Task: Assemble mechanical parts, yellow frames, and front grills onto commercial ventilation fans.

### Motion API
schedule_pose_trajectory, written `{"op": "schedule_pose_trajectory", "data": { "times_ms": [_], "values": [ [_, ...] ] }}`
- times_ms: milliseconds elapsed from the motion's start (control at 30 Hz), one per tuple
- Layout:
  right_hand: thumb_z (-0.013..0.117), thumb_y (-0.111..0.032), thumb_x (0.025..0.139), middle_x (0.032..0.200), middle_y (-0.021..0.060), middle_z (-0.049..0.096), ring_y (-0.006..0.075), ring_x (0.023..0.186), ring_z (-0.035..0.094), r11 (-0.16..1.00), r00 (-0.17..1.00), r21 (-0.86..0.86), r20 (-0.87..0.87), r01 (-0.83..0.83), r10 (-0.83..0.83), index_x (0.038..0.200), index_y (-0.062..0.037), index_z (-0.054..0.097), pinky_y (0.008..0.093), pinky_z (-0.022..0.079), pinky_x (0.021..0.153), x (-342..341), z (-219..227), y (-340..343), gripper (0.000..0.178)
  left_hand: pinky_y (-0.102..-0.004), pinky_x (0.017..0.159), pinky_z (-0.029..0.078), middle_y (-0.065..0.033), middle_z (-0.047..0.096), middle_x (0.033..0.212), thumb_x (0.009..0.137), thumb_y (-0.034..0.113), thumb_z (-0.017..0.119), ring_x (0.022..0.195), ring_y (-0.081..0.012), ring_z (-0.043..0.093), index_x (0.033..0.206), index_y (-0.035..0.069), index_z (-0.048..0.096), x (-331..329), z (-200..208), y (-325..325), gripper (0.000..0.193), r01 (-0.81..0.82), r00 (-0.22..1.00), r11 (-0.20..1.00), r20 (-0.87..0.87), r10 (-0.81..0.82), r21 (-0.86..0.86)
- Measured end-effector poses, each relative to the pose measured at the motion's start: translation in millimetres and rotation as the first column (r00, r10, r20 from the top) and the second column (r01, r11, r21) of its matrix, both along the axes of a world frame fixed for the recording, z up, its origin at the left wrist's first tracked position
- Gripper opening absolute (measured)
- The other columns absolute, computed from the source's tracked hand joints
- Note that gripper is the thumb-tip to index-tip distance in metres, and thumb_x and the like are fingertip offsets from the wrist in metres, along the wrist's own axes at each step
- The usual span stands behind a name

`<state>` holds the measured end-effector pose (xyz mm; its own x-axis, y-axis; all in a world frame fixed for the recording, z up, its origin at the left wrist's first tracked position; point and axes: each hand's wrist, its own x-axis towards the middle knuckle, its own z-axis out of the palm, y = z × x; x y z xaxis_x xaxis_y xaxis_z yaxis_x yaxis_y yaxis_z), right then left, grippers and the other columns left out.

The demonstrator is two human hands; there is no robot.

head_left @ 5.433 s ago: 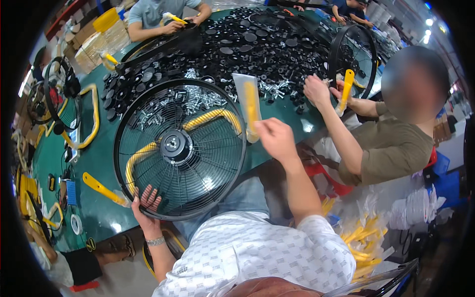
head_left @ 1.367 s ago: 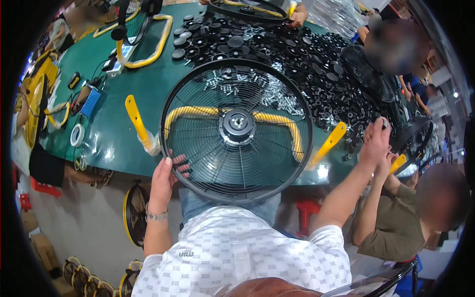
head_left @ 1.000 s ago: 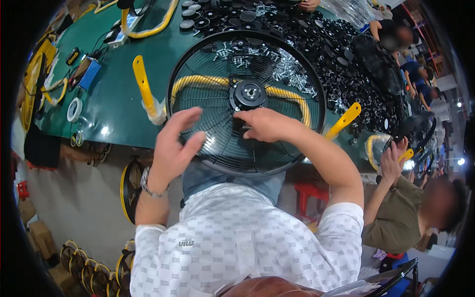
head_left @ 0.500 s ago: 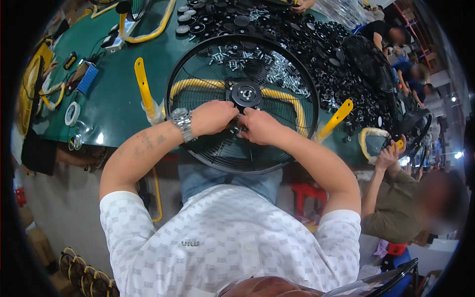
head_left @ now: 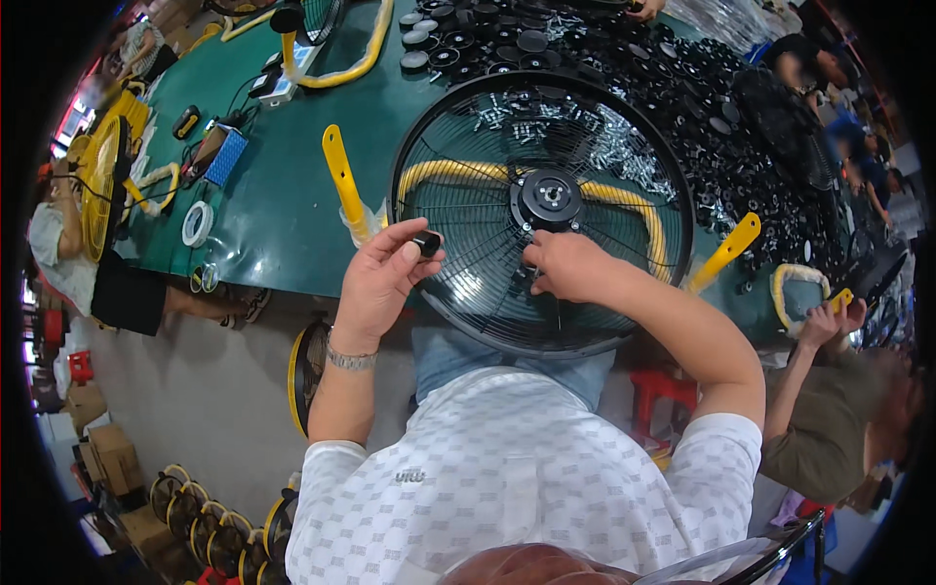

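A black round fan guard (head_left: pixel 444 327) lies flat at the table's front edge, its black hub (head_left: pixel 547 198) in the middle. Away from the hub, over the guard's left rim, my left hand (head_left: pixel 382 278) is turned palm up and pinches a small black knob (head_left: pixel 426 244). Just below the hub, my right hand (head_left: pixel 575 265) has its fingers curled together over the wires; whatever they hold is hidden. Under the guard runs a plastic-wrapped yellow tube stand (head_left: pixel 624 197), whose flat yellow end (head_left: pixel 339 168) sticks up left of the guard.
Black round caps (head_left: pixel 531 41) and silver bolts (head_left: pixel 624 146) are heaped across the far side of the green table (head_left: pixel 283 185). Left lie a tape roll (head_left: pixel 198 223) and a blue box (head_left: pixel 226 156). A co-worker's hands (head_left: pixel 829 320) work at the right; a red stool (head_left: pixel 663 385) stands below.
My left hand has left the hub, swung left and turned palm up, with the black knob in its fingers. My right hand remains just below the hub. The whole view has shifted.
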<state>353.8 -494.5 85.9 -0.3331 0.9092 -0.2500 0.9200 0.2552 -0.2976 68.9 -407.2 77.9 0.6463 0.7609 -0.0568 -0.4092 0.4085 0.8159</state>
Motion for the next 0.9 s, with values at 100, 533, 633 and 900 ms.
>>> {"op": "schedule_pose_trajectory", "data": {
  "times_ms": [100, 533, 633, 900],
  "values": [
    [0.076, -0.024, 0.082, 0.096, 0.0139, 0.066, 0.0357, 0.093, 0.066, 0.999, 0.998, -0.031, -0.063, -0.019, 0.017, 0.095, -0.003, 0.068, 0.0453, 0.053, 0.081, 3.9, -0.1, 1.7, 0.026, -0.0338, 0.09, 0.058, -0.0198, 0.063, 0.123, 0.101, 0.009, 0.057, 0.106, -0.0256, 0.067, 0.135, -0.003, 0.052, 1.5, -1.2, -2.4, 0.037, 0.039, 0.997, 0.996, 0.076, -0.033, -0.077],
    [0.063, -0.014, 0.093, 0.092, 0.0142, 0.066, 0.0363, 0.092, 0.063, 0.909, 0.959, 0.412, -0.278, 0.064, 0.059, 0.104, -0.0032, 0.067, 0.0442, 0.05, 0.077, -17.5, 14.3, 54.2, 0.016, -0.033, 0.081, 0.058, -0.02, 0.064, 0.115, 0.097, 0.009, 0.057, 0.094, -0.0226, 0.067, 0.119, -0.002, 0.056, -47.2, 16.0, -3.0, 0.024, -0.372, 0.926, 0.905, 0.153, 0.345, 0.207],
    [0.063, -0.012, 0.092, 0.096, 0.0139, 0.069, 0.0349, 0.093, 0.066, 0.895, 0.956, 0.441, -0.284, 0.068, 0.067, 0.106, -0.0041, 0.068, 0.0434, 0.052, 0.08, -39.0, 2.0, 88.7, 0.017, -0.03, 0.076, 0.054, -0.0178, 0.065, 0.115, 0.098, 0.014, 0.059, 0.093, -0.0205, 0.064, 0.119, 0.0, 0.058, -65.2, 13.4, 37.5, 0.025, -0.588, 0.791, 0.724, 0.067, 0.608, 0.361],
    [0.066, -0.009, 0.092, 0.085, 0.0083, 0.067, 0.0146, 0.079, 0.068, 0.86, 0.367, -0.239, -0.828, 0.452, -0.423, 0.108, 0.0027, 0.065, 0.0282, 0.055, 0.069, -102.3, -30.6, 143.5, 0.02, -0.0249, 0.071, 0.049, -0.0024, 0.067, 0.098, 0.095, 0.018, 0.067, 0.081, -0.0089, 0.059, 0.109, 0.003, 0.064, -47.0, -31.6, 149.5, 0.021, 0.178, 0.822, 0.958, -0.57, -0.019, 0.225]
  ]
}}
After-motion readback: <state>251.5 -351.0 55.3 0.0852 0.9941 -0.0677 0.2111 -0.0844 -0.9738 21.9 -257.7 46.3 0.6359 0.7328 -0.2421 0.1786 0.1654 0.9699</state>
